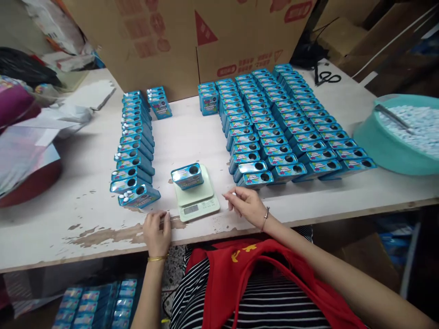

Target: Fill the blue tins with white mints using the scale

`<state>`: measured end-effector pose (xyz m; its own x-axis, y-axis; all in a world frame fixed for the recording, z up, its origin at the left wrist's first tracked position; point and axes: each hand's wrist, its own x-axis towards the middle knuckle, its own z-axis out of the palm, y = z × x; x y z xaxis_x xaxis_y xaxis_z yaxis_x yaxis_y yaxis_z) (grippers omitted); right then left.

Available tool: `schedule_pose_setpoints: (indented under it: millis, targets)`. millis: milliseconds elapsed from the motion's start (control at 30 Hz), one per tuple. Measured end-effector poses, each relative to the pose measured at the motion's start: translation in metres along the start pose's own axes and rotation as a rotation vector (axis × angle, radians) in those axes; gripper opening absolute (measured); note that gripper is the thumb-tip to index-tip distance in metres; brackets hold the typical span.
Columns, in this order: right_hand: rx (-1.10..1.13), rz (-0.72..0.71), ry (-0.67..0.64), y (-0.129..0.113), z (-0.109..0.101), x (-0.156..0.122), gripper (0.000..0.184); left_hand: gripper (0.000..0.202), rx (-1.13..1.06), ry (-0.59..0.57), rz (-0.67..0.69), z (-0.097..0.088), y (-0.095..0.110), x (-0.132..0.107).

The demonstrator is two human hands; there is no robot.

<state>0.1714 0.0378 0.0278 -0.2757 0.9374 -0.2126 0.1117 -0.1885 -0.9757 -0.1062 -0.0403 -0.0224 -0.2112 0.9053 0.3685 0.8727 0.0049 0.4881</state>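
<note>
Head cam: blue tin (pixel 187 177) on scale (pixel 201 209), on bench (pixel 185 141)
R hand (pixel 249 206): pinching white pc (pixel 234 193) nr scale
L hand (pixel 157 235): half-curled nr bench edge, can't tell if gripping

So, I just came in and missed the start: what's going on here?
A person's right hand holds what looks like a small white piece beside a scale. One blue tin sits on it. The left hand is at the front of the table. More tins stand in rows on both sides.
</note>
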Motion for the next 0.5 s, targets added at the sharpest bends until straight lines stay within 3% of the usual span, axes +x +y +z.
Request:
schedule_pose_setpoints:
  millis: [133,233,400,500]
  targets:
    - [-0.234,-0.495,0.129,-0.057,0.018,0.036,0.030,0.013,0.004,0.012,0.027,0.003,-0.005,-0.001]
    - [-0.317,-0.740,0.186,-0.072,0.036,0.067,0.025,0.013,-0.002,0.047,0.053,0.003,-0.007,-0.002]
    - [-0.474,-0.786,0.183,-0.057,0.053,0.089,0.019,0.013,0.020,0.072,0.055,0.003,-0.010,-0.003]
    - [-0.472,-0.779,0.249,-0.062,0.037,0.080,0.029,0.014,0.008,0.062,0.063,-0.003,-0.012,-0.005]
